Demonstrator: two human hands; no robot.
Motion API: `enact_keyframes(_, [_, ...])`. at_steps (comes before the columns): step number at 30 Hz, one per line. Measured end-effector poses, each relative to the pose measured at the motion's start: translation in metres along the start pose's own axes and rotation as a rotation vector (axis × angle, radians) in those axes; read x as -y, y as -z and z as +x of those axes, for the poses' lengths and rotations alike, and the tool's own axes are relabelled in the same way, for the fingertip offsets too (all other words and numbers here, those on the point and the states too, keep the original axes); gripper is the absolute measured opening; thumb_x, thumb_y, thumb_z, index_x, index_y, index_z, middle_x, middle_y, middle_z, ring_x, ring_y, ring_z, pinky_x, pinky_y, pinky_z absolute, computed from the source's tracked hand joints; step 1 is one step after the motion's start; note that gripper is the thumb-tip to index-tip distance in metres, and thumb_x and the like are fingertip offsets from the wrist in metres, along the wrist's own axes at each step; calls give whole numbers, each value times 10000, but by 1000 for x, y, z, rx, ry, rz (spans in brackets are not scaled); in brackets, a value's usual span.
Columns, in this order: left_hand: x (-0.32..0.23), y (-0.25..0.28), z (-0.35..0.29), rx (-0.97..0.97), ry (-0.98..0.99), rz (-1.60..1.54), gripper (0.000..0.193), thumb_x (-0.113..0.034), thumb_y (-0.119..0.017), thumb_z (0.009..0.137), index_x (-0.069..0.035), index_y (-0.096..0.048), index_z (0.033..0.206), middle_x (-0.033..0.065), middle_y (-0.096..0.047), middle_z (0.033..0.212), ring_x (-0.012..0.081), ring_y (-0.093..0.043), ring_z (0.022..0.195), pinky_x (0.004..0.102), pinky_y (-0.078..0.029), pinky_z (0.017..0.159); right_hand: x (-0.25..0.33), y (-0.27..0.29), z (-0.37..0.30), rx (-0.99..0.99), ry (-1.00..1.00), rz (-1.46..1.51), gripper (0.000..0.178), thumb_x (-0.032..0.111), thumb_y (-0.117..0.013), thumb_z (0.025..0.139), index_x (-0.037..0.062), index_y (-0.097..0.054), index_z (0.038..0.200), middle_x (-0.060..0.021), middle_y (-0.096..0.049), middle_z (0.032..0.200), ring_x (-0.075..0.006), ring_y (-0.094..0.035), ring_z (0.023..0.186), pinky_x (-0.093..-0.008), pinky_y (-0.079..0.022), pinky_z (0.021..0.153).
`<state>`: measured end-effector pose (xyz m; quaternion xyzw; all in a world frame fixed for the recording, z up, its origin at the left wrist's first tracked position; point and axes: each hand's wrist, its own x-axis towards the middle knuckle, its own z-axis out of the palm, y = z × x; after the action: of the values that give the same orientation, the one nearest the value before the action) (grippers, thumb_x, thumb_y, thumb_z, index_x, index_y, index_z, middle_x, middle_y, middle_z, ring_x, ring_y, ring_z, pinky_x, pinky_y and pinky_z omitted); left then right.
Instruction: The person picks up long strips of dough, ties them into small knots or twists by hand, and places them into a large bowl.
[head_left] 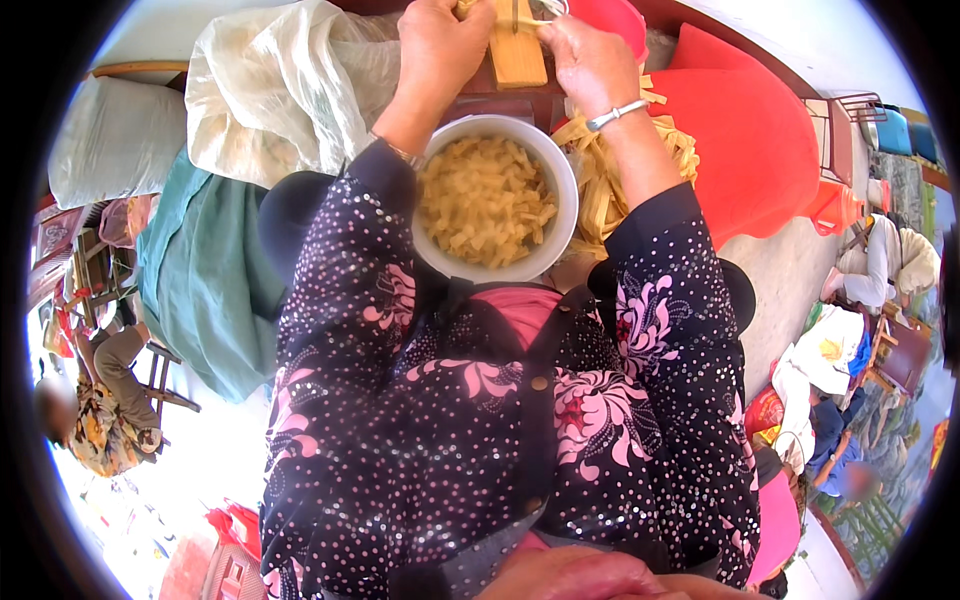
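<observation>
At the top of the head view my left hand (447, 45) is closed, with a bit of yellowish strip showing at its fingers. My right hand (597, 65), a silver bangle at its wrist, pinches a pale yellow strip (531, 21). Between the hands lies a small wooden board (517, 62) with an upright metal piece at its far end. Below it a white bucket (567, 190) holds many short, cut yellow pieces (485, 205). Long, flat yellow strips (595, 185) lie heaped under my right forearm. The far ends of both hands are cut off by the frame.
A red cloth (745, 140) spreads at the right. Crumpled clear plastic (280, 85) and a green cloth (205, 270) lie at the left. A pink container (615, 18) stands beyond my right hand. Other people sit far left (115, 400) and far right (845, 450).
</observation>
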<state>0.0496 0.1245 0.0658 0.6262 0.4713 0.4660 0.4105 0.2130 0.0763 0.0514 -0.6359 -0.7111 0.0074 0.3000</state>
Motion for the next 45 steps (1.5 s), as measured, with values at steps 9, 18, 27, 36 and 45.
enact_keyframes(9, [-14,39,-69,366,256,130,286,-300,-650,840,-15,-644,828,-16,-519,557,41,-477,494,199,-391,457,19,23,-79,-20,-175,547,207,232,-517,933,61,-589,842,-90,-617,678,-212,-601,607,-304,-461,573])
enact_keyframes(18, [49,14,-158,740,784,-212,343,-320,-509,943,5,-595,1013,47,-601,669,62,-493,487,202,-454,495,54,33,-129,11,-77,468,190,263,-545,901,86,-533,832,-110,-561,682,-318,-580,625,-400,-442,518])
enact_keyframes(27, [35,-30,-178,900,714,-762,388,-323,-387,990,4,-588,1046,80,-614,868,162,-587,834,313,-487,775,92,15,-173,23,217,575,177,225,-537,886,92,-602,788,-71,-524,639,-261,-572,606,-375,-435,539])
enact_keyframes(36, [40,-37,-162,855,1378,-921,288,-269,-478,961,0,-556,1028,-23,-507,697,50,-421,508,154,-412,511,113,25,-191,312,253,789,139,206,-605,849,82,-564,803,-59,-564,710,-266,-579,672,-360,-426,574])
enact_keyframes(45, [18,-4,-165,887,766,-849,261,-167,-515,904,5,-534,1101,-20,-540,825,26,-458,634,140,-337,513,107,40,-180,-121,32,836,131,146,-556,899,53,-629,956,-76,-603,829,-220,-604,737,-295,-475,657])
